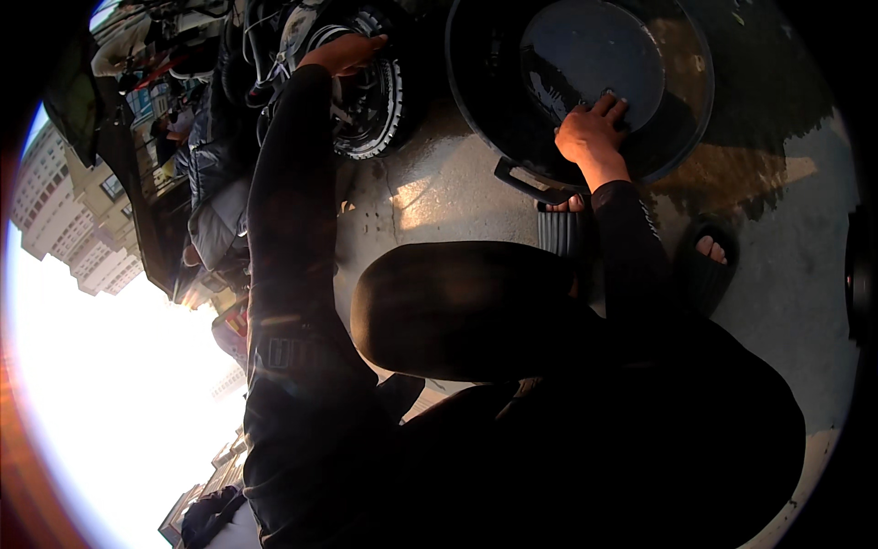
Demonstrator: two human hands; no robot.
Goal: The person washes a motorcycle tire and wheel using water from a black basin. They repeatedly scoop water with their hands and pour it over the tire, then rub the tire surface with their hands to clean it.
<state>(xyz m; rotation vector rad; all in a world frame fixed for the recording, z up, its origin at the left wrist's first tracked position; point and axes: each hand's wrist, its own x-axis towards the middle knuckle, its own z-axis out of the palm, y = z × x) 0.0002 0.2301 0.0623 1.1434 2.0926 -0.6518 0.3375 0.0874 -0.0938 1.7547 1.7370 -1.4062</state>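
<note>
My left hand (346, 55) reaches far forward to a motorcycle wheel (373, 119) with a knobby black tyre. Its fingers are curled in against the wheel, partly lost in shadow, and what they hold, if anything, does not show. On the right, a large round black tub (468, 101) stands on the ground with water (599, 50) in its bottom. Over the near side of that water is my right hand (593, 133), fingers spread and bent downward at the water's edge. I see nothing held in it.
The motorcycle's dark frame (261, 55) rises at the upper left. A tub handle (530, 183) juts toward my slippered foot (560, 224); my other slipper (706, 265) is farther right. The concrete (439, 183) is wet in places. Tall buildings (78, 201) stand at far left.
</note>
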